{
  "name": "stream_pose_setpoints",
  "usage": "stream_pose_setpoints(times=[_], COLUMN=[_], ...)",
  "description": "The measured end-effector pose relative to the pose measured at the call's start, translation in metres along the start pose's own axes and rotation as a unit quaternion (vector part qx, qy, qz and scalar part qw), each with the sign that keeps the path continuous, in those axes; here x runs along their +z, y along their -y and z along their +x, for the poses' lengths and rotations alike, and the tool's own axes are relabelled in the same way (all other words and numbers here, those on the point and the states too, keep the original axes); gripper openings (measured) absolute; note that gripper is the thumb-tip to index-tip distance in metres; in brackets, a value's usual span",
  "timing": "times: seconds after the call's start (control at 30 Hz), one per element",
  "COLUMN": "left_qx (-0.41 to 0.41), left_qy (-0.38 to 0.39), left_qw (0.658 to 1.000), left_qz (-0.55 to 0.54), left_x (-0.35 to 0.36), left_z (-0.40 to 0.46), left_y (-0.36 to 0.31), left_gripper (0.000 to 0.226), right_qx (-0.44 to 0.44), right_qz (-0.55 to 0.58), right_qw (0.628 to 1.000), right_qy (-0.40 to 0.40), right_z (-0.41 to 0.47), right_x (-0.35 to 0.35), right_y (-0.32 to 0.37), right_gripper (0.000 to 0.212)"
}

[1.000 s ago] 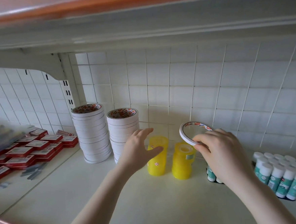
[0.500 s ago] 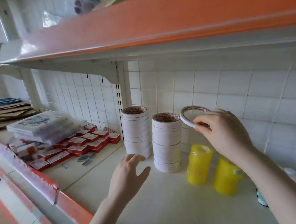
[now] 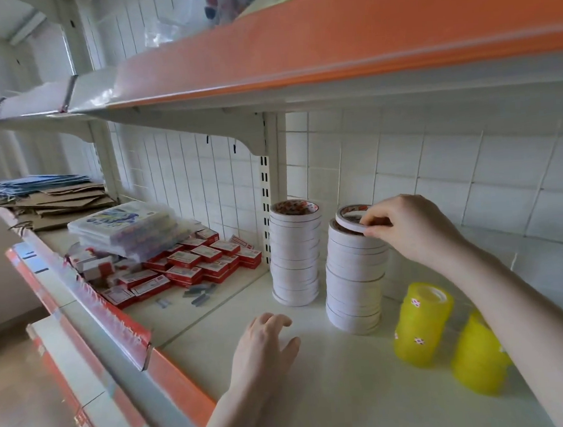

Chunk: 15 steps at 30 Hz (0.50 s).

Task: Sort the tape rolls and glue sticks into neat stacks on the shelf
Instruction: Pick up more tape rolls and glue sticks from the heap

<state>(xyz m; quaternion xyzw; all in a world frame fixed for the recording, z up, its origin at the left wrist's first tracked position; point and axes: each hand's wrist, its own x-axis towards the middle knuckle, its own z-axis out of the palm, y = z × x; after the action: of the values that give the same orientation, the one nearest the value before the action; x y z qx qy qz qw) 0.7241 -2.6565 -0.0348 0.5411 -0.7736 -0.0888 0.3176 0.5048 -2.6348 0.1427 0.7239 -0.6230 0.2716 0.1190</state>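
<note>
Two tall stacks of white tape rolls stand on the cream shelf [image 3: 336, 393]: the left stack [image 3: 294, 255] by the upright and the right stack [image 3: 356, 274] beside it. My right hand [image 3: 407, 226] grips a single white tape roll [image 3: 349, 220], held tilted and touching the top of the right stack. My left hand [image 3: 263, 348] rests flat on the shelf in front of the stacks, fingers spread, holding nothing. Two yellow tape stacks [image 3: 422, 323] [image 3: 479, 363] stand to the right, the second partly hidden by my right forearm. No glue sticks are in view.
Red boxes [image 3: 190, 266] and a wrapped pack [image 3: 128, 227] fill the shelf section to the left, with loose grey staples [image 3: 200, 292] before them. The orange-edged upper shelf [image 3: 329, 60] hangs low overhead. A white grid wall [image 3: 437, 169] backs the shelf.
My right hand carried the white tape roll left and down onto the top of the right stack. My left hand lowered onto the shelf. The view swung left, so the glue sticks left the frame.
</note>
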Motion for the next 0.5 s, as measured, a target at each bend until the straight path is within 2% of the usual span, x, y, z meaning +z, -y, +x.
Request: stream_pose_setpoints(times=[0.5], left_qx=[-0.004], left_qy=[0.005], left_qw=[1.0], left_qz=[-0.01], left_x=[-0.0005], left_z=[0.001], left_y=[-0.0007], left_gripper=[0.031], right_qx=[0.028], right_qz=[0.01], right_qw=[0.999], right_qy=[0.028], right_z=[0.0093], right_x=[0.0066], right_y=[0.0001], right_gripper=[0.011])
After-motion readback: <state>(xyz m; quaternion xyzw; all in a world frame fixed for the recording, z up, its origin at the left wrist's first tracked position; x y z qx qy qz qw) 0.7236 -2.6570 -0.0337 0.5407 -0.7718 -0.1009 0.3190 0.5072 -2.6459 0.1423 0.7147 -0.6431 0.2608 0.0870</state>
